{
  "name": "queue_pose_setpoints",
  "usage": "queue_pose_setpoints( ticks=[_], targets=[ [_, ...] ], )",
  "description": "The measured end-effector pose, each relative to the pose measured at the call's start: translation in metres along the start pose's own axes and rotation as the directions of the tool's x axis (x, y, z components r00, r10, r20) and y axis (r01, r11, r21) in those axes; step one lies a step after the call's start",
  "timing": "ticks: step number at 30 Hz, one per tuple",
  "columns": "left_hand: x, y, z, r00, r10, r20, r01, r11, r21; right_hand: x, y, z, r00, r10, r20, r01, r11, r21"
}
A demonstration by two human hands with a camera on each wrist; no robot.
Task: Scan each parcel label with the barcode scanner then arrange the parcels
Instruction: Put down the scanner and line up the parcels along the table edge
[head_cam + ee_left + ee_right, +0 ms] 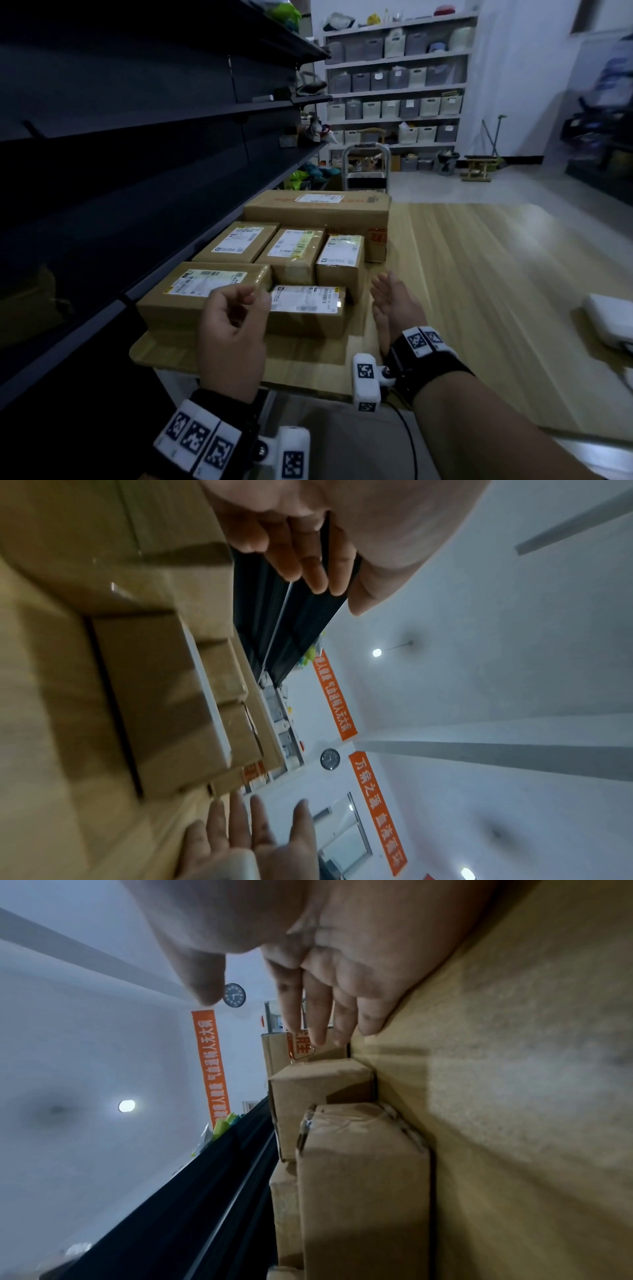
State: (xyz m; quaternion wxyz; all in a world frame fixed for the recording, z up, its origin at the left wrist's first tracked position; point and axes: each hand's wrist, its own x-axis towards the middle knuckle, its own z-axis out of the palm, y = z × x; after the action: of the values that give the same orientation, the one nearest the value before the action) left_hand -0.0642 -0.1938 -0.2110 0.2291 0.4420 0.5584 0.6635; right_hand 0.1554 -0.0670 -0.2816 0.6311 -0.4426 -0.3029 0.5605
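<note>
Several brown cardboard parcels with white labels stand packed together at the left end of the wooden table (pixel 479 274). A large box (pixel 318 209) lies at the back, with three smaller ones in front of it. Nearest me are a long parcel (pixel 191 294) and a flat parcel (pixel 308 308). My left hand (pixel 253 301) hovers over these two with loosely curled fingers (pixel 308 569) and holds nothing. My right hand (pixel 387 291) is open, fingers (pixel 325 1010) straight, its edge on the table just right of the flat parcel. I cannot make out a scanner for certain.
Dark metal shelving (pixel 137 171) runs along the left, close against the parcels. A white object (pixel 606 322) lies at the table's right edge. A step stool (pixel 364 171) stands beyond the table, with white shelves of bins (pixel 394 85) on the far wall.
</note>
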Motion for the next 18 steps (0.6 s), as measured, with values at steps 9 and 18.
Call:
queue_pose_setpoints(
  ticks=[9,18],
  targets=[
    [-0.023,0.018,0.091,0.942,-0.239,0.236,0.277,0.949,-0.147,-0.013,-0.079,-0.079,0.961,-0.172,-0.216,0.194,0.978,0.083],
    [-0.091,0.017,0.26,0.635,-0.435,0.638,0.642,0.756,-0.124,-0.05,-0.201,-0.225,0.766,-0.345,-0.541,0.259,0.938,-0.231]
  ],
)
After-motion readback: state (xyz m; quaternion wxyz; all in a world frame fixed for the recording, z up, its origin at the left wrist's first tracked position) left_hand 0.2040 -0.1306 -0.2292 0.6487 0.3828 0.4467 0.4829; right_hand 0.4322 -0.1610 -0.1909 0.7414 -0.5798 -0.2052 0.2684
